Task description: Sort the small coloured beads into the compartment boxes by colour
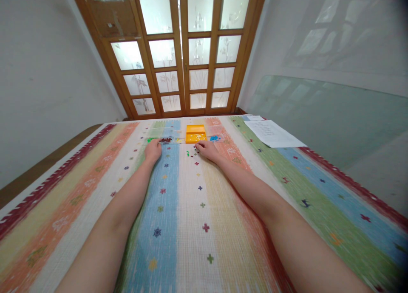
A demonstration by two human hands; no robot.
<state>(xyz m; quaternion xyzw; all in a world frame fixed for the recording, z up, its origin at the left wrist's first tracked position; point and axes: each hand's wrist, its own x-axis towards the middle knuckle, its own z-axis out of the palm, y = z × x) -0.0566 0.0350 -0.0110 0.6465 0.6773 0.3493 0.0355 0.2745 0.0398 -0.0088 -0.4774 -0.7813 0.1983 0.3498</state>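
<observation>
Both of my arms stretch far out over a striped, many-coloured cloth (191,225). My left hand (153,150) rests on the cloth with its fingers curled, beside a small pile of green pieces (150,139) and a dark pile (165,139). My right hand (205,148) lies with fingers pinched together at a few loose green and dark pieces (191,153). Whether it holds one is too small to see. An orange tray (195,133) stands just beyond both hands. A blue pile (214,138) lies to the tray's right.
A white sheet of paper (269,133) lies at the far right of the cloth. Wooden doors with frosted glass panes (181,51) stand behind the table. A glass panel (334,114) leans along the right wall.
</observation>
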